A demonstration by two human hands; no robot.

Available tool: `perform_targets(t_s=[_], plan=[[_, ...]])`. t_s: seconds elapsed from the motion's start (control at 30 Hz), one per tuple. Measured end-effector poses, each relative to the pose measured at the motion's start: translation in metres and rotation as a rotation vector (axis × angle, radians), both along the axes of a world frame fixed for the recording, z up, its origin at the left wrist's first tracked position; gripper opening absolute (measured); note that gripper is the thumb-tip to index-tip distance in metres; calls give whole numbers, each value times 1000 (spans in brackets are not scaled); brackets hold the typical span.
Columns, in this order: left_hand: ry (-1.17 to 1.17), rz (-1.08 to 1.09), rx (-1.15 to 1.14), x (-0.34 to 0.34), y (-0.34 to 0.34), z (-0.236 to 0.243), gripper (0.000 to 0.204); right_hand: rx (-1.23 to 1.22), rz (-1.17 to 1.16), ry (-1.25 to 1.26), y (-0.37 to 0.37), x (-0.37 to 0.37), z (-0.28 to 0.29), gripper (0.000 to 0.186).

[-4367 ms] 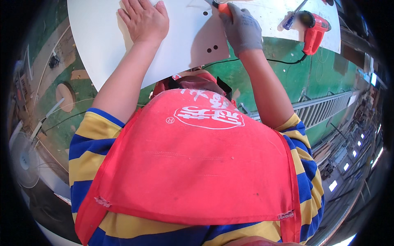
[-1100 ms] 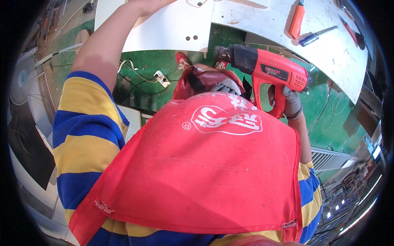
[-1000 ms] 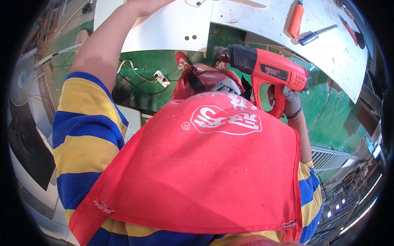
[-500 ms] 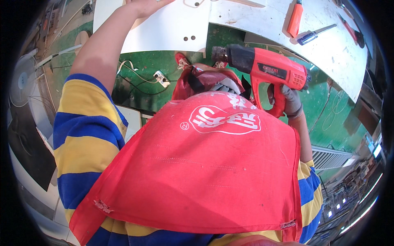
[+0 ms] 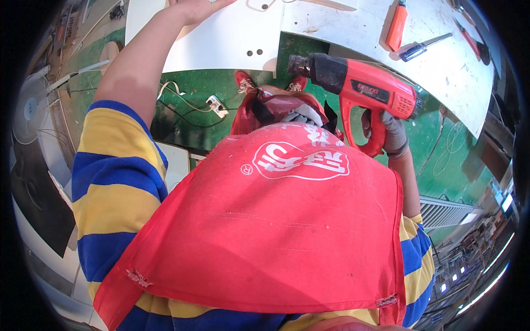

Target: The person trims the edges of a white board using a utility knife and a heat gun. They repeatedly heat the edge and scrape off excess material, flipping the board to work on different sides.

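Note:
My right hand (image 5: 392,134), in a grey glove, is closed round the handle of a red and black heat gun (image 5: 371,83). Its metal nozzle points left, over the gap between the white worktops. At the top edge, my bare left hand (image 5: 194,10) lies at a white panel (image 5: 221,47) with two dark holes near its right corner. One stretched digit shows there, pointing right; the other fingers are mostly cut off by the picture's edge.
On the white table (image 5: 342,25) at the right lie an orange-handled tool (image 5: 397,28), a blue-handled screwdriver (image 5: 414,52) and red-handled pliers (image 5: 469,39). A power strip (image 5: 217,106) with cables rests on the green floor. A fan (image 5: 32,107) stands at far left.
The heat gun has tilted a little, its nozzle rising slightly and shifting right, still in my right hand. My left hand stays almost where it was.

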State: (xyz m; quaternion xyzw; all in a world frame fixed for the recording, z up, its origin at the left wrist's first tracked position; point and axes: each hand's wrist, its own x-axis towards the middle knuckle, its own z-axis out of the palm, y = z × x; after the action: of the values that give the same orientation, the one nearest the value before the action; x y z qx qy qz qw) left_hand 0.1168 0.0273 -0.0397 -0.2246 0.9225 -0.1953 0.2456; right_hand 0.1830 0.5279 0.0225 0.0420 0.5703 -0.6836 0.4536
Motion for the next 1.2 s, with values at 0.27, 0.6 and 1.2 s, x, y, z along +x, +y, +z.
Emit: perform_targets(t_s=[0.27,0.6,1.2], plan=[[-92,62,399,-4,26,74,116,-17,2,-25,4,1,-3,62],[-96,74,426,-5,33,82,116,-25,23,-36,4,1,1,61],[-33,41,391,-2,14,55,117,1,-12,19,7,0,-1,59]])
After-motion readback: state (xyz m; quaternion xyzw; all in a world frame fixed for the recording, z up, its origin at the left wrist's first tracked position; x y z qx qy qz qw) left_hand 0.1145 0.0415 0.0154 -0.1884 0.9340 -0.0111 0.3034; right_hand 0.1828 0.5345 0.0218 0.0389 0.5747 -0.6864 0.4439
